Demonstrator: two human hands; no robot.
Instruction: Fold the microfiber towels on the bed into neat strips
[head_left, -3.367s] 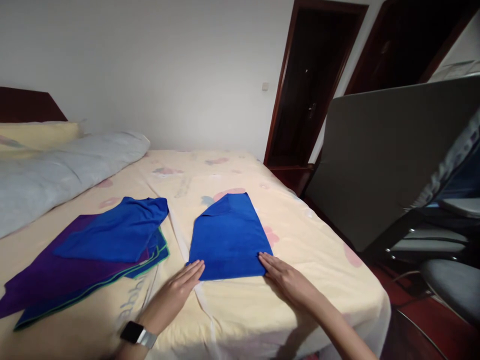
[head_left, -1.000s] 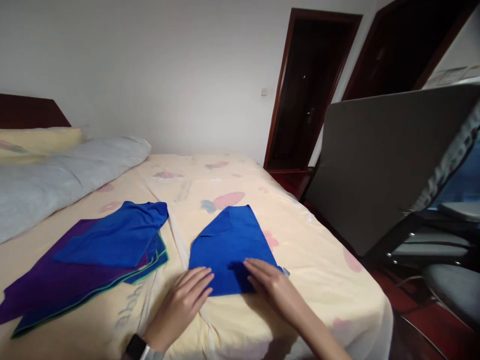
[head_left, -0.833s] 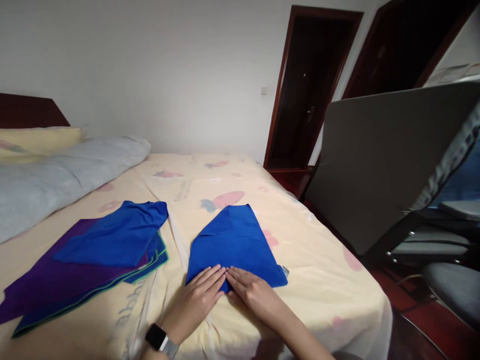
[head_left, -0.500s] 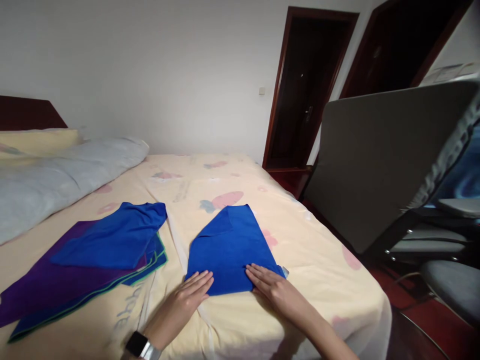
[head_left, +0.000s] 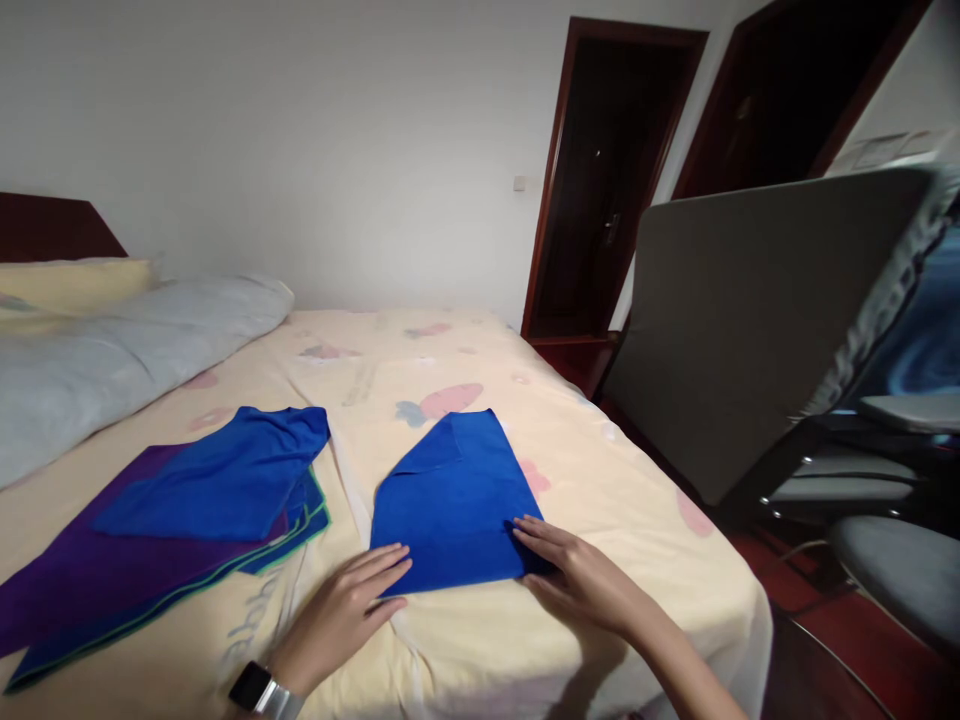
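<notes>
A folded blue cloth (head_left: 450,500) lies flat on the bed, its far left corner turned over in a slanting flap. On its near left corner rests my left hand (head_left: 356,595), fingers stretched out and thumb apart at the near edge. My right hand (head_left: 574,570) lies over the near right corner, fingers extended on top and thumb low by the edge; the corner beneath is hidden. Left of this cloth is a loose pile: a crumpled blue garment (head_left: 225,490) over a purple cloth (head_left: 90,550), with a green-edged dark blue cloth (head_left: 112,630) underneath.
The bed (head_left: 465,650) has a yellow printed sheet. A grey-blue bolster-like bundle (head_left: 135,335) and a yellow pillow (head_left: 82,275) lie at the far left. Beyond the bed's right edge stand a large grey panel (head_left: 750,320) and a grey-seated chair (head_left: 900,570).
My hands have moved apart along the near edge, the left one leftward and the right one rightward toward the corners. The view has shifted slightly; the cloth keeps its folded shape.
</notes>
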